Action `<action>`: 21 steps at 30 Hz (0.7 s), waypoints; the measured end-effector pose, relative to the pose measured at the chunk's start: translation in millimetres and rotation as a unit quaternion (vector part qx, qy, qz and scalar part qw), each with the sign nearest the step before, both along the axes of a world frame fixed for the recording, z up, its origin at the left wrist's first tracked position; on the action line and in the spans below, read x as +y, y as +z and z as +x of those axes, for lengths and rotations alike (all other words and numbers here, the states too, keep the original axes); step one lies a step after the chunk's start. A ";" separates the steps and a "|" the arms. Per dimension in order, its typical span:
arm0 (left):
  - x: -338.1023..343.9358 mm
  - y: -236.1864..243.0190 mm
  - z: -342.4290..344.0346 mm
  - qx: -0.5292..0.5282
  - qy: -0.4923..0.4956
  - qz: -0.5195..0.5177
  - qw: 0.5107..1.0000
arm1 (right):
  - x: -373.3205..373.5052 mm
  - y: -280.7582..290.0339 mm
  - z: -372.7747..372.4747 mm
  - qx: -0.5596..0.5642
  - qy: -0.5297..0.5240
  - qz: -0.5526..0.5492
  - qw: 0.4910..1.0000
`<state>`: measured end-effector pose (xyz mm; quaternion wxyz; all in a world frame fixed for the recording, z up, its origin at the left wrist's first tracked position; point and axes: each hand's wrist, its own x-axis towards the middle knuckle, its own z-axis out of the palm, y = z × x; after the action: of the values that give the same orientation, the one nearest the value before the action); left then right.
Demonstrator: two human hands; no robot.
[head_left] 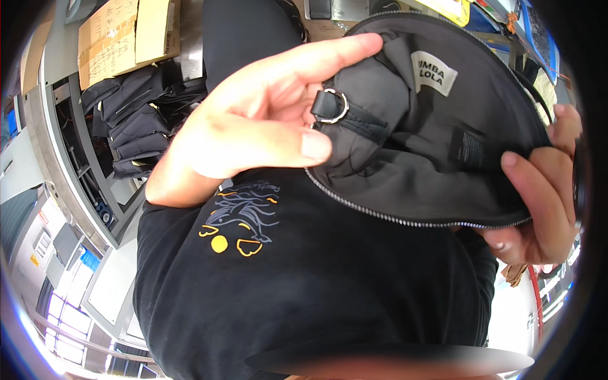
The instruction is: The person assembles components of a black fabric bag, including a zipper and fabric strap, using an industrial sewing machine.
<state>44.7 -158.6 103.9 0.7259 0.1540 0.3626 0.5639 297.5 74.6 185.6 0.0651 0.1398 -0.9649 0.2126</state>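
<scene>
"What's at the far left?"

"A cardboard box point(123, 41) near the top, with writing on it. Just below it is a pile of black cloth pieces point(130, 120), some showing zips."

"And then?"

"A black shirt point(316, 285) on the person, filling the lower middle. Its print point(239, 218) has wavy grey lines, yellow outlines and a yellow dot."

"Where's the left hand point(247, 120)?"

"Above the print, gripping the near end of the bag point(399, 180). Thumb and forefinger stand well apart, each tip on the cloth, and a strap loop point(326, 106) with a metal ring point(343, 106) sits between them."

"So where is the bag itself?"

"Held up between both hands, in front of the shirt, its mouth wide open toward the camera. A zip point(392, 218) curves along its rim. In the dark lining there's a pale label point(434, 74) high up, and a black tag point(467, 147) lower right."

"The right hand point(541, 196)?"

"Clasping the bag's right edge, one fingertip on the lining inside. I can't tell how every finger sits behind."
</scene>
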 end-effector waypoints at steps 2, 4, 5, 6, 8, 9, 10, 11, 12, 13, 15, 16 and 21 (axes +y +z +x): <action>1.1 2.8 2.3 -0.005 0.004 -0.006 1.000 | -8.5 -2.0 -3.8 0.006 -0.036 0.000 0.999; -0.4 -4.4 10.6 -0.032 0.032 0.010 0.999 | -23.1 -2.3 -21.0 0.059 -0.063 0.104 0.991; -1.1 -6.3 14.2 -0.057 0.064 0.023 0.996 | -25.1 -3.5 -23.4 0.057 -0.061 0.080 0.993; -1.0 -1.3 15.0 -0.055 0.064 0.024 0.996 | -31.1 -4.7 -29.0 0.059 -0.061 0.080 0.993; -0.4 7.0 12.5 -0.063 0.005 -0.018 0.998 | -50.0 -11.1 -39.5 0.002 -0.074 0.056 0.996; -3.3 -0.3 9.8 -0.025 -0.028 -0.015 0.999 | -58.9 -30.1 -38.9 0.038 -0.101 -0.024 0.994; -9.3 -3.6 15.6 0.002 -0.010 0.006 1.000 | -67.8 -44.5 -46.5 0.061 -0.090 -0.066 0.992; -12.5 0.1 17.7 0.077 -0.013 -0.018 0.997 | -72.2 -54.1 -47.5 0.025 -0.059 -0.093 0.994; -11.5 2.8 16.7 0.143 -0.026 -0.036 0.989 | -77.1 -58.5 -46.3 -0.019 -0.039 -0.114 0.993; -12.1 -3.4 12.6 0.356 -0.034 0.035 0.933 | -83.7 -66.9 -46.7 0.009 -0.053 -0.138 0.989; -9.1 -6.2 8.7 0.670 -0.038 0.134 0.729 | -80.5 -61.6 -44.7 -0.012 -0.054 -0.115 0.992; -11.0 -2.9 6.8 0.726 -0.059 0.135 0.672 | -79.6 -61.0 -44.1 -0.031 -0.049 -0.093 0.994; -11.1 -22.4 -2.6 0.768 0.075 0.419 0.479 | -83.1 -63.7 -42.6 0.058 -0.023 -0.082 0.995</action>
<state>42.1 -169.8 81.5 -0.0378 0.7837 0.5061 0.3582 254.9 -8.6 121.9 0.1376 0.1237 -0.9417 0.2809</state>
